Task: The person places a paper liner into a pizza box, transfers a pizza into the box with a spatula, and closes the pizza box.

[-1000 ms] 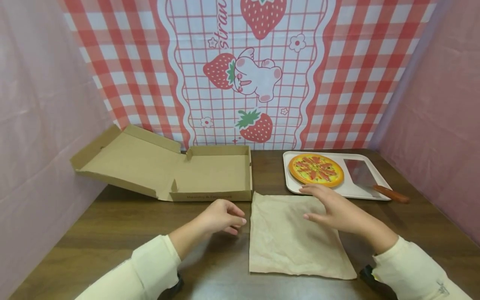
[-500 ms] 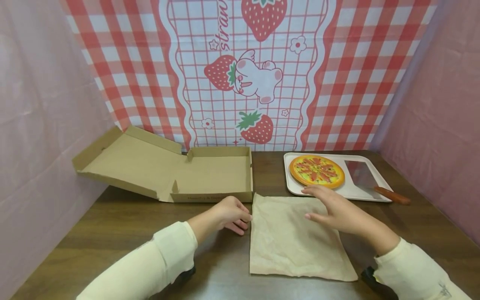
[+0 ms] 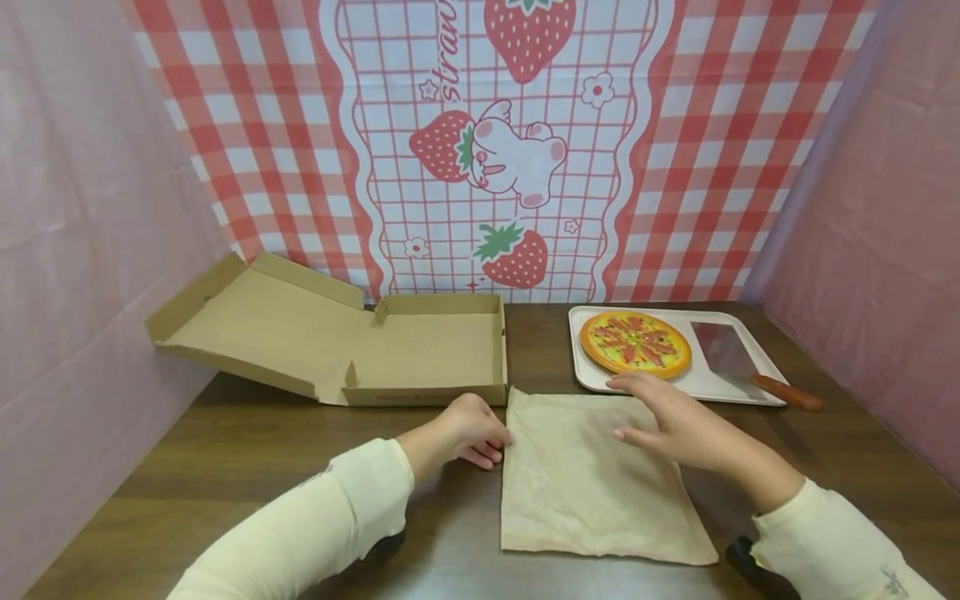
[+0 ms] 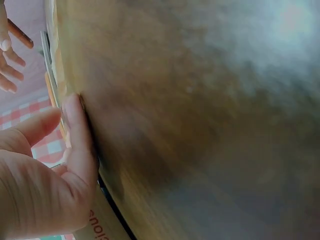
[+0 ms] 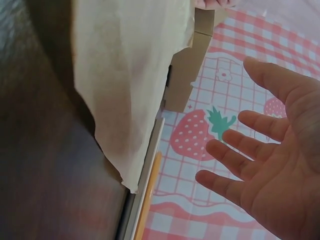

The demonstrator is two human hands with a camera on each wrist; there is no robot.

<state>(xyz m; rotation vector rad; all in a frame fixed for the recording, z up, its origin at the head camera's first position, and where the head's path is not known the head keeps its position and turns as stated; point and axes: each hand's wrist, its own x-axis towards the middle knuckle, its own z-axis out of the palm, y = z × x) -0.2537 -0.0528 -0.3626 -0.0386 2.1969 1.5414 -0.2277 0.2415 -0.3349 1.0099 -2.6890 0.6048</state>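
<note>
A flat, creased piece of brown kraft paper (image 3: pixel 585 492) lies on the wooden table. At its left edge, my left hand (image 3: pixel 467 429) pinches the paper, thumb and forefinger tips close together in the left wrist view, the other fingers curled under. Over the paper's right part hovers my right hand (image 3: pixel 678 423), its fingers spread with nothing in them, as the right wrist view shows. Beyond its fingertips, a pizza (image 3: pixel 636 343) with red toppings sits on a white tray (image 3: pixel 701 392).
At the back left, a cardboard pizza box (image 3: pixel 423 346) stands with its lid (image 3: pixel 262 321) folded out. A pizza server (image 3: pixel 723 348) rests on the tray, its wooden handle (image 3: pixel 786 392) past the rim. A checkered cloth (image 3: pixel 690 167) hangs behind.
My left hand has moved right to the paper's left edge, its thumb and forefinger coming together there. My right hand stays over the paper, almost unmoved.
</note>
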